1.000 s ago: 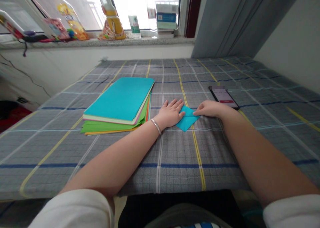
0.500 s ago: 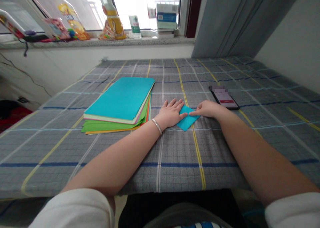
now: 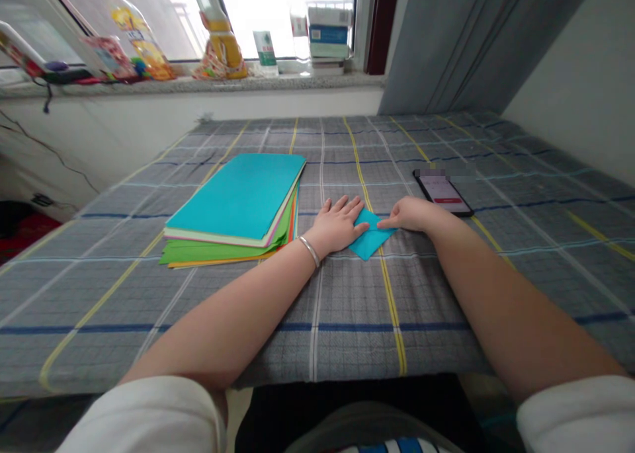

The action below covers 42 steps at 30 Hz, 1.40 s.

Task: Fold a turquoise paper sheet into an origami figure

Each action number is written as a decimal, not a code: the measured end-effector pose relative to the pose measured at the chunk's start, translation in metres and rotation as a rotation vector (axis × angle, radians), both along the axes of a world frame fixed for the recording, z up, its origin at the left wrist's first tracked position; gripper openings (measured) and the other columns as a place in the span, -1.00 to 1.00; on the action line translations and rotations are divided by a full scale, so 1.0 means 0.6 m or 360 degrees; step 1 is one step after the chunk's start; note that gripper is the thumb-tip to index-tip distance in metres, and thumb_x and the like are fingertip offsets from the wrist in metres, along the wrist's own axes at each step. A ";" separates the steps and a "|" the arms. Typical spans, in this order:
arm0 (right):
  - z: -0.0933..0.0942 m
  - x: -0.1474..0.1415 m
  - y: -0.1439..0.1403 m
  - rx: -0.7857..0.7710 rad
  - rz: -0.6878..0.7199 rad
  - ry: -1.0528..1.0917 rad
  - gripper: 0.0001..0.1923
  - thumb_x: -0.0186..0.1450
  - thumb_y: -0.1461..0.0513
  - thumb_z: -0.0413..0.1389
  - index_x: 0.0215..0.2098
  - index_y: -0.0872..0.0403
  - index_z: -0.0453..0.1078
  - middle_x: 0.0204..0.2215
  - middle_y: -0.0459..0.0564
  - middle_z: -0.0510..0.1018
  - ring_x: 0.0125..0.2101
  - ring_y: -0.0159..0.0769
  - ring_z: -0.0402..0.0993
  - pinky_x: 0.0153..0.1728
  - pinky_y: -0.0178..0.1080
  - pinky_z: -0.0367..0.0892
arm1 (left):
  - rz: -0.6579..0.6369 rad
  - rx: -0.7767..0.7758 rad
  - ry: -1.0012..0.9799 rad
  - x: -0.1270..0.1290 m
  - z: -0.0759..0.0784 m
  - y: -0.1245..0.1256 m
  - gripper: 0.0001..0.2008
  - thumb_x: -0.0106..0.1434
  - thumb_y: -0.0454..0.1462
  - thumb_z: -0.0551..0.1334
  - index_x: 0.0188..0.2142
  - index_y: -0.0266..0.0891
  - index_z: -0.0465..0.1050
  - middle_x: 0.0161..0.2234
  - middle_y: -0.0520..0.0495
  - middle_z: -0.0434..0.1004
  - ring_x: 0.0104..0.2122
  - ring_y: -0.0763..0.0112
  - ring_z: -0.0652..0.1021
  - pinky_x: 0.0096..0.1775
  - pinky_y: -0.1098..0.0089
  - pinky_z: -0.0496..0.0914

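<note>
Left hand (image 3: 338,224) lay flat, fingers spread, pinning the folded teal paper (image 3: 370,239) to the checked cloth (image 3: 347,294). Right hand (image 3: 411,215) pressed a fingertip on its upper edge, gripping nothing.

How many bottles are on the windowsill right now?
4. A yellow bottle at left, an orange-labelled bottle mid-sill, a green-labelled bottle beside it, then a clear bottle by the boxes. Glare may hide others.

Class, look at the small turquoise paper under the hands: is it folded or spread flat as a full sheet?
Folded. The small turquoise paper shows a crease and layered flaps, pressed by the left hand and right hand.
</note>
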State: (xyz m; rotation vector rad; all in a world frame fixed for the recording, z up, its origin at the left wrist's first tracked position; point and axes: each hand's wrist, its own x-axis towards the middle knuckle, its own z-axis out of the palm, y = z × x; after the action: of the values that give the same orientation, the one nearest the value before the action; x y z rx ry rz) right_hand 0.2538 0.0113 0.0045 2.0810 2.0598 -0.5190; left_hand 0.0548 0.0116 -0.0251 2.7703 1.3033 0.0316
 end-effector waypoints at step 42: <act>-0.038 -0.035 -0.020 0.0434 0.0061 0.0479 -0.73 0.14 0.00 0.21 -0.45 0.03 0.46 -0.51 -0.08 0.52 -0.48 -0.32 0.38 -0.52 -0.26 0.11 | 0.0049 -0.0130 0.0294 -0.058 0.031 0.014 -0.39 0.45 -0.06 -0.11 0.41 -0.14 -0.19 0.42 -0.12 -0.25 0.39 -0.06 -0.20 0.30 -0.13 -0.18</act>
State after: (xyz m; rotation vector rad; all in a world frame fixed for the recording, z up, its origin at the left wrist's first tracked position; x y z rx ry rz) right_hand 0.2330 -0.0007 -0.0184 2.2193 2.4573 -0.6082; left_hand 0.0203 0.0201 -0.0067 2.7386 1.3535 -0.2760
